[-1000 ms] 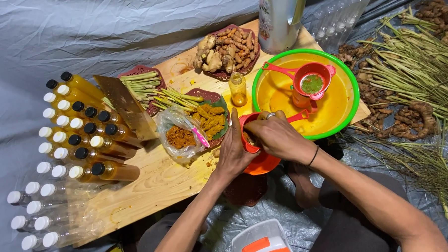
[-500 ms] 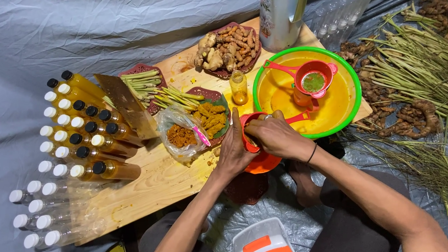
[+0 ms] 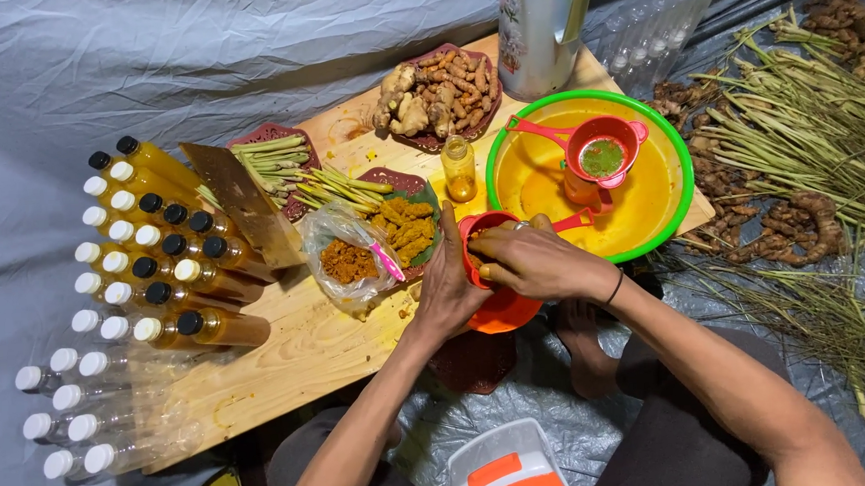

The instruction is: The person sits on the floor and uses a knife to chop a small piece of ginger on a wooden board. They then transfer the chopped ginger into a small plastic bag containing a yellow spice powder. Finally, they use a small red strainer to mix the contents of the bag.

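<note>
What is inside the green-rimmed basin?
The basin holds yellow liquid, with a red strainer carrying green pulp over a small bottle. A second red strainer's handle reaches over the rim. The basin's bottom is hidden by the liquid.

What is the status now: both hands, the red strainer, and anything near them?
Left hand steadies red strainer. Right hand presses inside it. Orange bowl underneath. Green basin close behind.

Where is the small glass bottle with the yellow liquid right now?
In the head view the small glass bottle stands upright on the wooden board, just left of the green-rimmed basin and below the plate of roots.
</note>
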